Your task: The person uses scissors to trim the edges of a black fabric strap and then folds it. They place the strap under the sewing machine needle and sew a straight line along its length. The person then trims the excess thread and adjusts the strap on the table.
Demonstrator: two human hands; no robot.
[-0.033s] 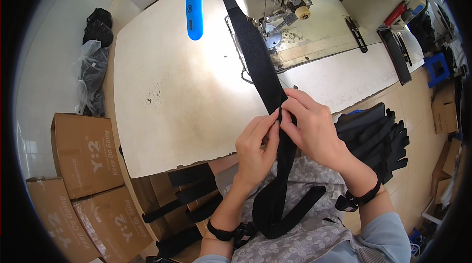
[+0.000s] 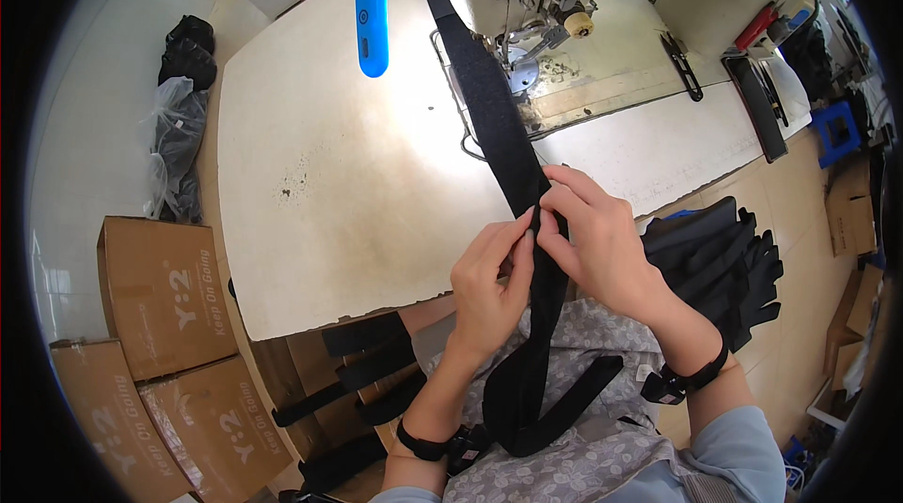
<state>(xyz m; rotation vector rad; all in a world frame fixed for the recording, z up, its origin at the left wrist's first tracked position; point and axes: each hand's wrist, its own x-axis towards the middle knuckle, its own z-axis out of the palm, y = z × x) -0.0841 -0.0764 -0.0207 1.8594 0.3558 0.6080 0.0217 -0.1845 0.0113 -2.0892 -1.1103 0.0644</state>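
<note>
The black strap (image 2: 494,122) ran from the top centre of the frame, past the sewing machine (image 2: 752,9), to a loose loop at lower centre over grey floral cloth (image 2: 602,418). Near the middle, the left hand (image 2: 492,275) and right hand (image 2: 607,249) were close together — both pinching the strap in their fingertips. It looked light, pliant and unlikely to slip; its edges seemed the best hold. Its flat, matte face crossed a smooth, pale, rough-edged tabletop (image 2: 348,202).
</note>
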